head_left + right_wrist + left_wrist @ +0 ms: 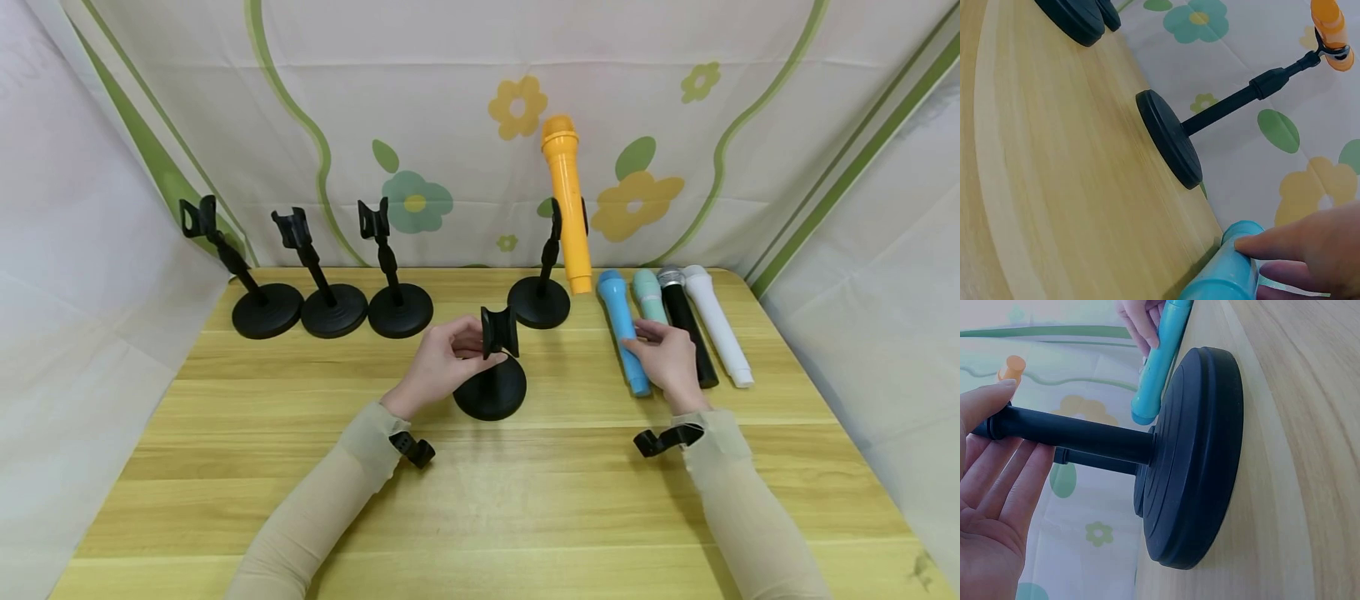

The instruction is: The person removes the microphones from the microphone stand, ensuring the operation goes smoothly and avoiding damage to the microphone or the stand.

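In the head view my left hand holds a black desktop microphone stand at mid-table. The left wrist view shows its thumb and fingers around the upper part of the pole, above the round base. My right hand grips a blue microphone at the right, thumb on its near side. In the right wrist view the fingers lie along the blue microphone's far side, partly hidden. Close beside that hand are a mint green microphone, a black one with a silver head, and a white one.
Behind the held stand, an orange microphone sits tilted in the clip of another black stand. Three more stands with bare clips line the back left of the wooden table. A flower-patterned curtain hangs behind.
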`<state>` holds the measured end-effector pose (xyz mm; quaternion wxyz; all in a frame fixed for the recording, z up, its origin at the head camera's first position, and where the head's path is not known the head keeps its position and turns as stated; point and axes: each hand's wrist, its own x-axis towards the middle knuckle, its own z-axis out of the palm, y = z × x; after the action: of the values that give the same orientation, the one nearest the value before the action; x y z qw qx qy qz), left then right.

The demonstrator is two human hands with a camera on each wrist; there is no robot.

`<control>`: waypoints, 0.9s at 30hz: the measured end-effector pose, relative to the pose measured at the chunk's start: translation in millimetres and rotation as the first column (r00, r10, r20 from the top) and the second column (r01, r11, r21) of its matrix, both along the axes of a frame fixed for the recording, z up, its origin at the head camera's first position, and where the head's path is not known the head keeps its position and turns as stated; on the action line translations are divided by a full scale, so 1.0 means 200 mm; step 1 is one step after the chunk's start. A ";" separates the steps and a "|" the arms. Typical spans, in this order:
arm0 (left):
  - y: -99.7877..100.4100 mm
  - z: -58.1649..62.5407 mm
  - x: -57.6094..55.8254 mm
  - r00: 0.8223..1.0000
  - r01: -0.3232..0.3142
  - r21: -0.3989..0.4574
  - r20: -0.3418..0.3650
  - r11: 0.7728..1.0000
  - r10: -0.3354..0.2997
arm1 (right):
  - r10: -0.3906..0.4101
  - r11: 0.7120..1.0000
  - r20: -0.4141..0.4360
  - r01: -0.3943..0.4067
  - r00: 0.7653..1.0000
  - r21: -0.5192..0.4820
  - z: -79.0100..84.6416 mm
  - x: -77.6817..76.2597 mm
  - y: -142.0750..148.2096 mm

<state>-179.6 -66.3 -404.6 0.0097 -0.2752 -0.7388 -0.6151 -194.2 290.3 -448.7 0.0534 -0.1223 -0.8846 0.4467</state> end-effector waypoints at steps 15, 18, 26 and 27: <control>0.00 0.00 0.00 1.000 -0.005 -0.006 -0.003 1.000 0.005 | 0.000 0.998 -0.038 0.003 0.999 0.069 -0.01 -0.01 0.00; 0.00 0.00 0.00 1.000 -0.005 -0.007 -0.003 1.000 0.005 | -0.001 0.997 -0.042 0.004 0.999 0.079 -0.01 -0.02 0.01; 0.00 0.00 0.00 1.000 -0.002 -0.003 -0.007 1.000 0.002 | 0.012 0.996 -0.055 -0.007 0.998 0.089 -0.01 -0.01 0.02; 0.00 0.00 0.00 1.000 -0.001 -0.001 -0.007 1.000 0.001 | 0.013 0.996 -0.055 -0.008 0.998 0.088 -0.01 -0.01 0.02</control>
<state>-179.6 -66.4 -404.9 0.0126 -0.2772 -0.7392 -0.6137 -197.1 294.1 -451.5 0.0810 -0.1027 -0.9021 0.4112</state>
